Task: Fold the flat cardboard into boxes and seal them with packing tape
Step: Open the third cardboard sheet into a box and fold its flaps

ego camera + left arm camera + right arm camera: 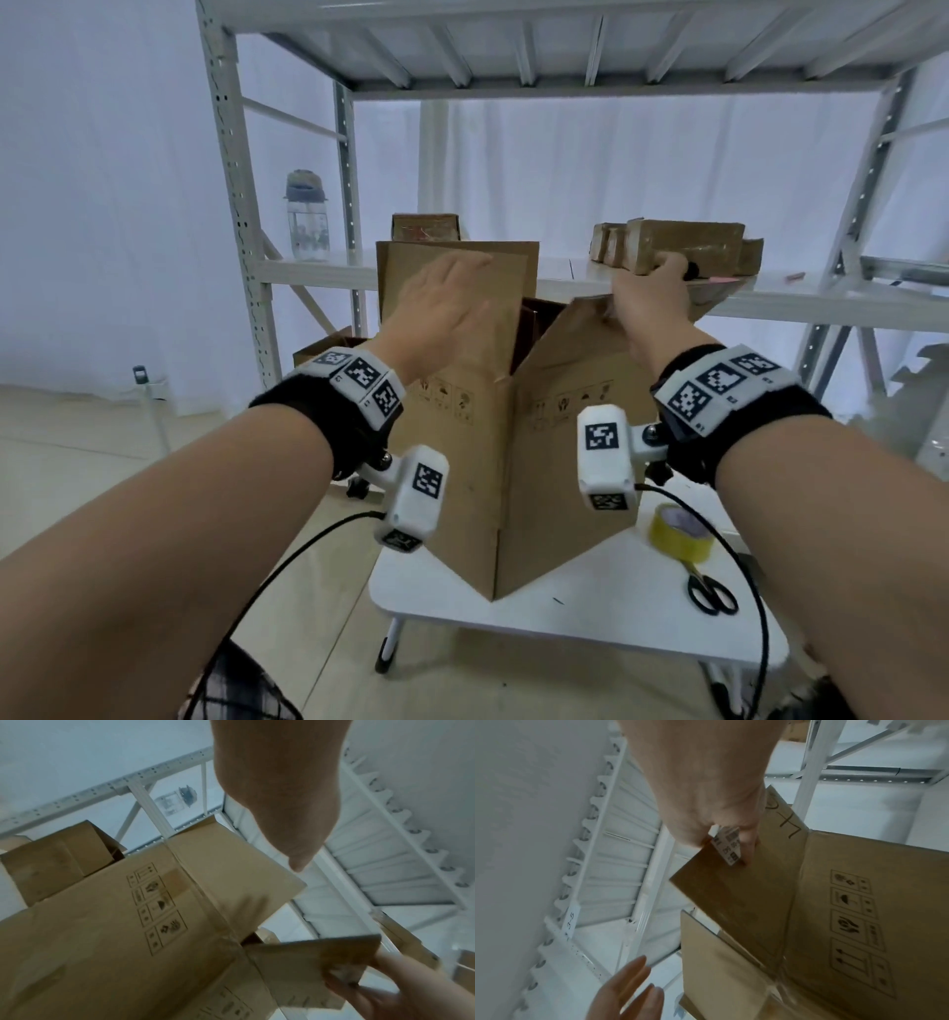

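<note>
White metal shelving [359,277] fills the background from the head view, with a water bottle [307,216] and flat brown bundles [683,246] on its shelf. In front, a cardboard box [513,442] stands upright on a small white table [590,611], one vertical corner turned toward the person, its long axis running up and down and its open top flaps raised. The left hand [441,303] is spread flat, fingers straight, over the tall left flap [457,288]. The right hand [652,298] pinches the top edge of the right flap [580,329]. A roll of yellow tape [680,532] and black scissors [711,591] lie on the table right of the box.

From the left wrist, the left hand [277,791] hangs with fingers extended above the flap [231,862], gripping nothing; the printed handling symbols [156,906] show on the box wall.

From the right wrist, the right hand [706,787] pinches the flap [731,892] at a white label [727,845].
</note>
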Tool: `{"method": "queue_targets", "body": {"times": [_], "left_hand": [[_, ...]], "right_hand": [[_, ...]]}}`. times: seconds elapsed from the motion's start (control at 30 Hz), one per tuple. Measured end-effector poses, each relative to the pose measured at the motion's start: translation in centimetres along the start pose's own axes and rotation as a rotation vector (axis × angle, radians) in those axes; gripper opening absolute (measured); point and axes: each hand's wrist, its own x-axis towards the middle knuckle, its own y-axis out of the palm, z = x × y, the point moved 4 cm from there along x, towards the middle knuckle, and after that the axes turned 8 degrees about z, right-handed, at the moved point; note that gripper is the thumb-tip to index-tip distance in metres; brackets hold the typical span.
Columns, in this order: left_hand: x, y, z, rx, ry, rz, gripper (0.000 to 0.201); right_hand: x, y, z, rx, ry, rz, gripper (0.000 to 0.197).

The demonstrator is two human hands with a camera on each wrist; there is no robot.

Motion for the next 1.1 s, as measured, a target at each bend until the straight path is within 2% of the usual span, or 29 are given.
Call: {"method": "queue_targets", "body": {"times": [0.07, 0.2, 0.27, 0.3, 0.47, 0.57, 0.7, 0.83, 0.97, 1.1], "left_hand": [[0.3, 0.5, 1.6, -0.038, -0.084, 0.078, 0.053], [0.5, 1.8, 2.5, -0.047, -0.180, 0.223, 0.060], [0.6, 2.2, 2.2, -0.047, -0.195, 0.259, 0.062], [0.6, 2.4, 1.9, -0.045, -0.197, 0.273, 0.062], [0.6, 3.1, 1.4, -0.014, -0.174, 0.308, 0.065], [0.7, 2.9, 1.8, -0.029, -0.192, 0.296, 0.067], [1.0, 3.3, 2.8, 0.040, -0.221, 0.279, 0.069], [1.0, 5.7, 2.7, 0.168, -0.229, 0.354, 0.068], [0.2, 8.9, 2.4, 0.211, -0.238, 0.477, 0.069], [-0.2, 10.4, 2.8, 0.288, -0.254, 0.487, 0.070]], "right_hand": [[-0.7, 0.0, -0.2, -0.045, -0.055, -0.020, 0.043], [-2.5, 2.3, -0.2, -0.304, -0.090, 0.164, 0.078], [-2.7, 3.0, -0.2, -0.429, -0.121, 0.162, 0.084], [-2.7, 3.2, -0.2, -0.463, -0.132, 0.147, 0.080], [-2.0, 3.4, -1.4, -0.289, -0.128, 0.024, 0.045], [-1.8, 2.4, -1.6, -0.215, -0.136, 0.000, 0.051], [-1.2, 0.3, -0.6, -0.295, -0.165, -0.053, 0.058], [-0.2, -1.2, -1.3, -0.336, -0.199, -0.101, 0.059], [0.7, -1.1, -4.9, -0.273, -0.177, -0.049, 0.037], [0.6, -0.6, -7.9, -0.247, -0.136, 0.039, 0.055]]}}
